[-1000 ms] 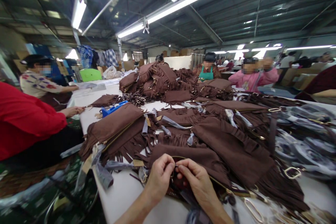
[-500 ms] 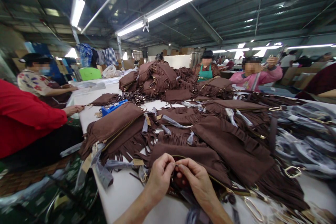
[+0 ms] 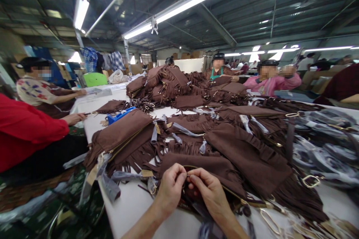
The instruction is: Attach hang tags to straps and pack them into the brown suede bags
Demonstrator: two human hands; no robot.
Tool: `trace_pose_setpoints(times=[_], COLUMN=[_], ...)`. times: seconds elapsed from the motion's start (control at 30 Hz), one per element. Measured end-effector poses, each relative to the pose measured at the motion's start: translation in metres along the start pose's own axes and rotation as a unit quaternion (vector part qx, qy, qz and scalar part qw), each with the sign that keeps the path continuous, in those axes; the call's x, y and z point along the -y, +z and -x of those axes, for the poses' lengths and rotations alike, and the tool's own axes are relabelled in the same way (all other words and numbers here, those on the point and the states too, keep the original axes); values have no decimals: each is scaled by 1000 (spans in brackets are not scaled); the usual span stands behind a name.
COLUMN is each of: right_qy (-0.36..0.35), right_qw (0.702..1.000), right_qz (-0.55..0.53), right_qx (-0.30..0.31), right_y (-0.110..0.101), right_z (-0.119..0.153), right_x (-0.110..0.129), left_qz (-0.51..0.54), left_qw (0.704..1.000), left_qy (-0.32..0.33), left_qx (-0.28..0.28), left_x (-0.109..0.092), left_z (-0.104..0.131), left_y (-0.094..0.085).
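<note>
Both of my hands meet over the unzipped mouth of a dark brown fringed bag (image 3: 206,162) at the table's near edge. My left hand (image 3: 171,186) is closed in a pinch, thumb against forefinger. Fingertip to fingertip with it, my right hand (image 3: 207,190) pinches too. Whatever sits between the fingertips is too small to make out. The bag's gold zip edge runs off to the right, beneath my right hand. A larger brown fringed bag (image 3: 246,160) lies just beyond on the right.
More brown bags are heaped in a pile (image 3: 168,82) farther back. Plastic-wrapped straps (image 3: 328,157) lie on the right. At left are a blue tape dispenser (image 3: 121,115) and a person in a red sleeve (image 3: 30,129). Other people sit around the white table (image 3: 134,209).
My hands keep the same pinch at the bag's mouth. Across the table, the person in the green apron has shifted their arms, and the person in pink has lowered a raised hand slightly.
</note>
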State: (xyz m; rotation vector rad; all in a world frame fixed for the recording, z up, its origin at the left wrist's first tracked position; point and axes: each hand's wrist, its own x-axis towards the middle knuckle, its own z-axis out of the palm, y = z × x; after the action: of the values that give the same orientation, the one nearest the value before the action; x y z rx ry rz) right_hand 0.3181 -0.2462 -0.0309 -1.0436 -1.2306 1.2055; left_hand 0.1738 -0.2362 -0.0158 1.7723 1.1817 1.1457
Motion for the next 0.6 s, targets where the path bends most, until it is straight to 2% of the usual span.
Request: trace_pose_setpoints(times=[0.23,0.6], right_qy=[-5,2], right_qw=[1000,1000], right_qz=[-16,-11], right_qx=[-17,-2], right_y=[0,-1], right_z=[1,1], right_x=[-1,-1], left_qz=[3,-1], left_qw=[1000,1000], left_qy=[-3,-3], left_qx=[-3,-4], left_x=[0,0], left_z=[0,-1], left_y=[1,0])
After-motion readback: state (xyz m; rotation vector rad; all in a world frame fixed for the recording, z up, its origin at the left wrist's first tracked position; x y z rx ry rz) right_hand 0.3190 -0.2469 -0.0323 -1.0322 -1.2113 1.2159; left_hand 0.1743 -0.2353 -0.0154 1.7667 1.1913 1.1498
